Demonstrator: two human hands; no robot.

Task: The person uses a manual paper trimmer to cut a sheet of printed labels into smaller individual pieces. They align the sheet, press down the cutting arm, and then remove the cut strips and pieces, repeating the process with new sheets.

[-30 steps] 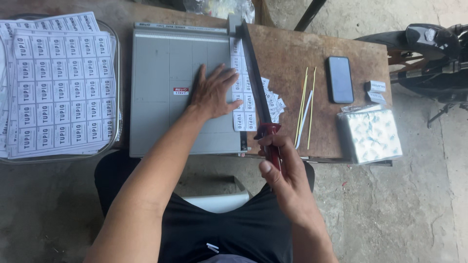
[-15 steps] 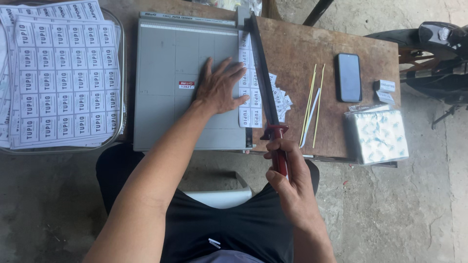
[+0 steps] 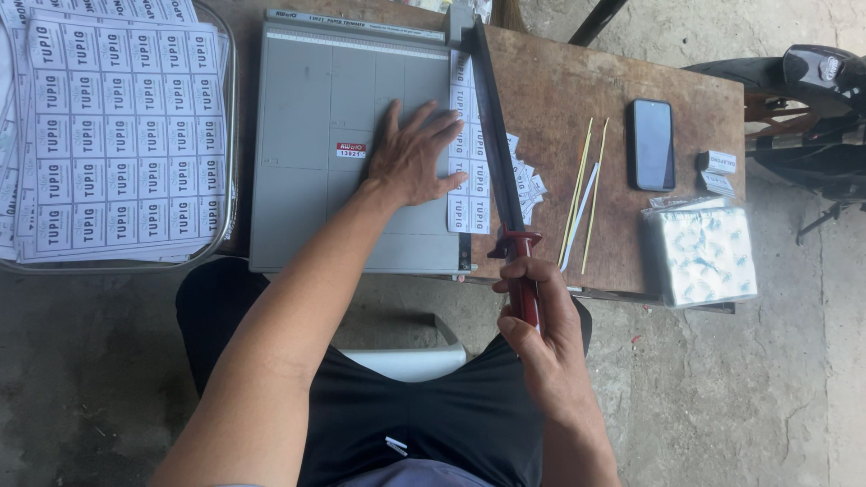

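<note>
Right now the left hand (image 3: 410,158) lies flat with fingers spread wide on the grey paper trimmer (image 3: 316,117), its fingertips pinning a strip of printed labels (image 3: 469,153) just beside the blade arm (image 3: 492,135). The right hand (image 3: 537,338) is curled tight around the red handle (image 3: 526,280). With fingertips so near the cutting edge, a nick seems possible, or the strip may slide and cut crooked.

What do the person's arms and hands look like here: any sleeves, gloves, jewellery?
Both forearms are bare, with no sleeves in view. The left hand and right hand wear no gloves; no rings, watch or bracelets can be seen.
</note>
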